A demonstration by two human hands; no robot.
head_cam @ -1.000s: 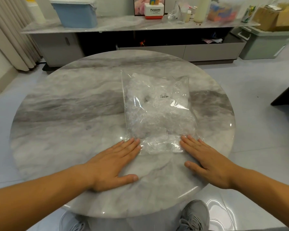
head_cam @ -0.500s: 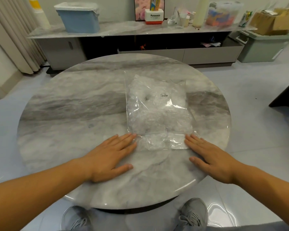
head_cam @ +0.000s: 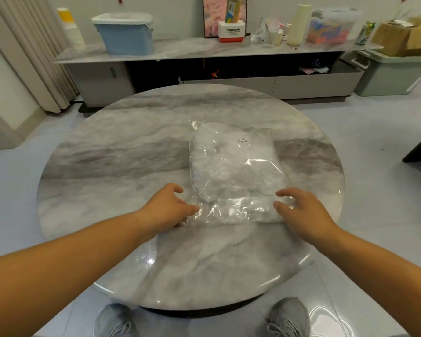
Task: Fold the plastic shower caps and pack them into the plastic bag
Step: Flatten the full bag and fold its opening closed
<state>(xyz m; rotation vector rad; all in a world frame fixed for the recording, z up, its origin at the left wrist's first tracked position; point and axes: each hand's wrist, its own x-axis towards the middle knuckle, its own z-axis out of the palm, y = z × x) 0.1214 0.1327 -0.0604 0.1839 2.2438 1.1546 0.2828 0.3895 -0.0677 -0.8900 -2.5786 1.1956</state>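
Shower caps [head_cam: 231, 171], a crumpled white mass, filled the clear plastic bag [head_cam: 229, 216], which lay flat on the round marble table [head_cam: 122, 152] just right of the frame's centre. A small barcode label [head_cam: 242, 140] sat near the bag's far end. The bag's near end was a flatter, glossy flap of film.

The left hand [head_cam: 167, 207] was at the bag's near left corner, fingers curled, with its thumb lying on the film. The right hand [head_cam: 301, 210] mirrored it at the near right corner, with its curled fingers and thumb closing on the plastic. Whether any fingertip had got under the film could not be told.

On the long sideboard [head_cam: 195, 51] across the top of the frame, a blue bin [head_cam: 124, 35] with a white liner stood at upper left. A clear lidded tub [head_cam: 331, 27] of colourful items and an open cardboard box [head_cam: 404, 37] stood at upper right.

Half a second earlier, both hands had lain flat on the table with straight fingers, just beside the bag's near end. Now they had lifted and curled onto its corners. The bag itself had kept its place.
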